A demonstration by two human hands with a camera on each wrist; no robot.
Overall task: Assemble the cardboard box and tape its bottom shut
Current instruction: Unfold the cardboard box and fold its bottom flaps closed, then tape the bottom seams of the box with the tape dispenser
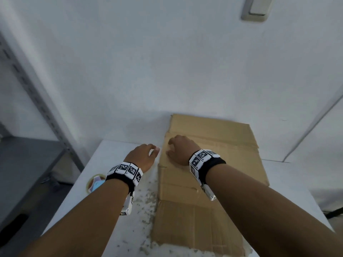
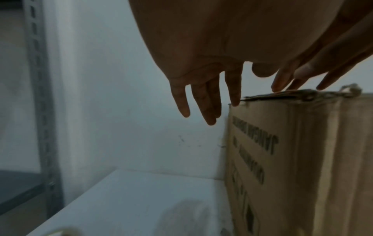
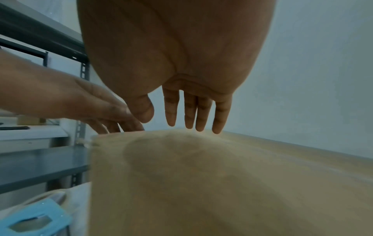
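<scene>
the cardboard box (image 1: 209, 164) is stood on the white table (image 1: 118, 151), bottom flaps folded flat on top, likely so that the seam faces up for taping. the right hand (image 1: 181, 150) is laid on the flaps, fingers straight, apparently to hold them down. the left hand (image 1: 143, 156) is held relaxed at the box's left edge, gripping nothing. the tape dispenser (image 1: 95, 184) is left near the left wrist, within reach.

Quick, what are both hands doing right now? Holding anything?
Left hand: open, holding nothing, fingers hanging by the cardboard box edge.
Right hand: open, holding nothing, fingertips down on the box top.
</scene>
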